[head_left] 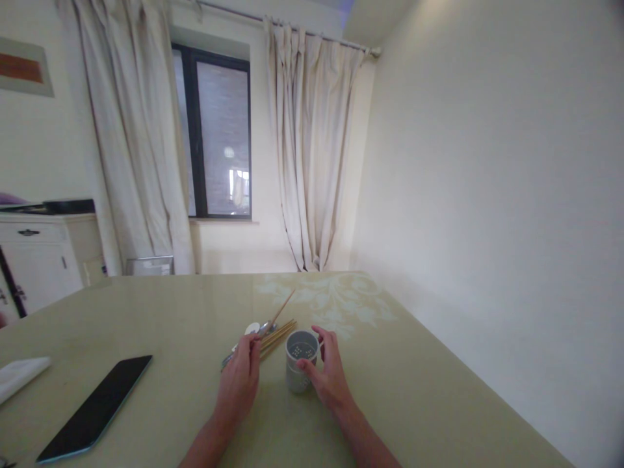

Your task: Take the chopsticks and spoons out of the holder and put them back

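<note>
Phone (95,409) lies on glossy table (439,390) (curtained window (217,136) beyond).

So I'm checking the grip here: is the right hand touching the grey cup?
Touching. The head view shows the right hand wrapped against the side of the grey cup, thumb on its front wall and fingers at the rim, with no gap visible.

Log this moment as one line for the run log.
left hand: lifts one chopstick | right hand: grips holder | table: chopsticks, spoon, phone
</note>
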`<state>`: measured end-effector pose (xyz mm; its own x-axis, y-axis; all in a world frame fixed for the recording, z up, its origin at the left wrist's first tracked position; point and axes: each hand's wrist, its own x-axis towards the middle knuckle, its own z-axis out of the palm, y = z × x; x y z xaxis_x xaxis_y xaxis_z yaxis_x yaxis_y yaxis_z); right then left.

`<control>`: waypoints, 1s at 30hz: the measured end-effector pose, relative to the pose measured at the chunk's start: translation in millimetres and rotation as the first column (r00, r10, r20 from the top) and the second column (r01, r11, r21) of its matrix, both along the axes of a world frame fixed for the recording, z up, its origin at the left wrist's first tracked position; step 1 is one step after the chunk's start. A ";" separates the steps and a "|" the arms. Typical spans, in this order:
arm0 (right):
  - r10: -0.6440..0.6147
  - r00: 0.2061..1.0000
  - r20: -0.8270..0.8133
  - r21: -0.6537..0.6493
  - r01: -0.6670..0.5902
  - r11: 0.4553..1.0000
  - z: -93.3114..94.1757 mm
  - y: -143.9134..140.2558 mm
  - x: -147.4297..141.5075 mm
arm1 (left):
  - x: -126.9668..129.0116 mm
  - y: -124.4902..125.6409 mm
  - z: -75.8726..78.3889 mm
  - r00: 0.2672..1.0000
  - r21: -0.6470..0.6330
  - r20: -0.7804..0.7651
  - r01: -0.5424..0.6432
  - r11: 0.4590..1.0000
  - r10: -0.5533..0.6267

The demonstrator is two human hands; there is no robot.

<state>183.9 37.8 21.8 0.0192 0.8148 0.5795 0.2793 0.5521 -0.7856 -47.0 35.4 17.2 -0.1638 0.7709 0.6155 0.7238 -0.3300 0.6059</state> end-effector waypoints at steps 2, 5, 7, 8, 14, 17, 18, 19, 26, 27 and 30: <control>-0.056 0.998 0.003 0.053 0.055 0.997 5.4 -3.2 2.5 | 2.7 -4.2 4.0 0.998 0.166 -0.049 0.048 0.985 -0.040; -0.123 0.992 -0.009 0.122 0.123 0.985 15.6 -11.6 4.3 | 9.3 -11.4 10.6 0.977 0.365 -0.201 0.143 0.920 -0.072; -0.145 0.989 -0.025 0.163 0.147 0.976 20.6 -17.3 3.3 | 14.9 -16.1 13.9 0.956 0.429 -0.282 0.196 0.882 -0.075; -0.142 0.989 -0.034 0.179 0.146 0.973 22.1 -19.8 2.1 | 17.7 -18.1 14.8 0.947 0.442 -0.310 0.221 0.870 -0.083; 0.040 0.987 -0.158 0.121 -0.020 0.992 27.1 -28.1 -10.7 | 27.5 -24.4 9.7 0.910 0.418 -0.379 0.330 0.847 -0.167; -0.005 0.950 -0.313 0.048 0.022 0.999 32.7 -24.7 -10.0 | 30.3 -25.4 3.8 0.922 0.377 -0.326 0.329 0.866 -0.208; -0.063 0.929 -0.364 0.030 0.079 0.996 34.8 -22.1 -7.1 | 31.7 -25.4 1.3 0.931 0.353 -0.292 0.316 0.880 -0.217; -0.131 0.903 -0.409 0.015 0.150 0.989 36.7 -18.8 -2.9 | 33.3 -25.2 -1.7 0.942 0.324 -0.250 0.299 0.897 -0.223; -0.356 0.855 -0.377 -0.040 0.369 0.929 42.3 -1.4 19.4 | 46.0 -16.3 -28.9 0.943 0.001 0.058 0.328 0.945 -0.328; -0.336 0.875 -0.348 -0.045 0.342 0.939 41.8 -1.3 17.9 | 46.7 -15.2 -30.2 0.929 -0.045 0.100 0.362 0.931 -0.357; -0.250 0.926 -0.283 -0.061 0.242 0.968 38.9 -2.8 9.8 | 46.4 -15.0 -25.3 0.874 -0.164 0.241 0.466 0.869 -0.423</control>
